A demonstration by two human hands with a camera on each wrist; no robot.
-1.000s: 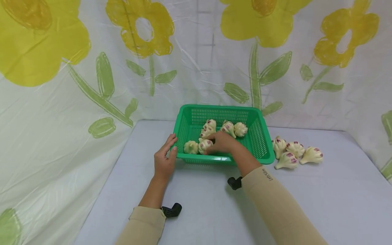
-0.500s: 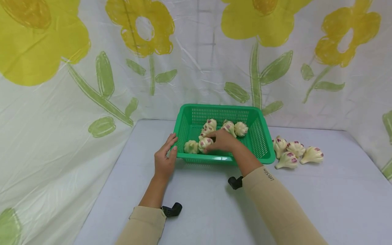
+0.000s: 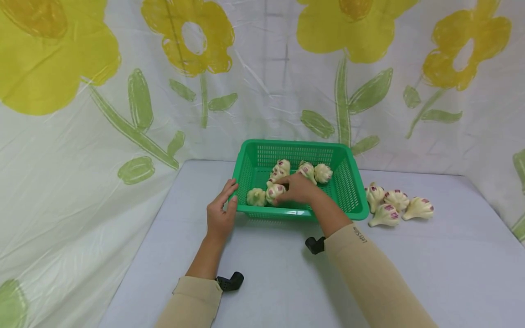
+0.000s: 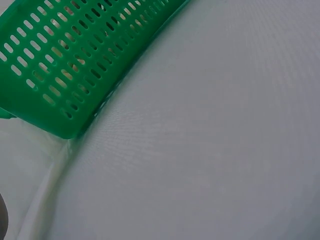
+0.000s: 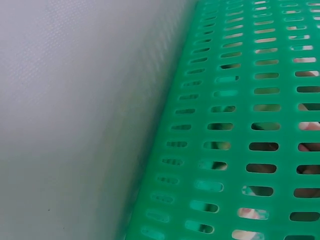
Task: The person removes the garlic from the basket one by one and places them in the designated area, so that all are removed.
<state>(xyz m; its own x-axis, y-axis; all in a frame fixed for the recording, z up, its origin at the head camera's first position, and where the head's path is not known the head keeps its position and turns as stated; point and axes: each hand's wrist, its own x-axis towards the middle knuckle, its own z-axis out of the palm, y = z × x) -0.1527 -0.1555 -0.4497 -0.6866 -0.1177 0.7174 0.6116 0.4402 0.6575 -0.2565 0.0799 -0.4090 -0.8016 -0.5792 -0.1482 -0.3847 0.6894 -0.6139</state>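
A green plastic basket (image 3: 295, 212) with slotted walls stands on the table and holds several garlic bulbs. My left hand (image 3: 220, 216) rests at its front left corner, fingers straight along the left side and thumb at the rim. Reaching over the front wall, my right hand (image 3: 300, 189) pinches a purple-streaked garlic bulb (image 3: 274, 193) between thumb and fingers, low in the basket. Just left of that bulb sits a paler garlic bulb (image 3: 256, 197). In the right wrist view the slotted basket wall (image 5: 240, 135) mostly hides the fingers and bulbs behind it.
Several more garlic bulbs (image 3: 396, 200) lie in a group on the white table (image 3: 270, 273), right of the basket. Behind the table hangs a white curtain (image 3: 254, 109) printed with yellow flowers. Inside the basket, another garlic bulb (image 3: 323, 173) sits toward the back right.
The garlic bulb at my right fingertips has shifted very slightly. Both hands and the basket stay in nearly the same place.
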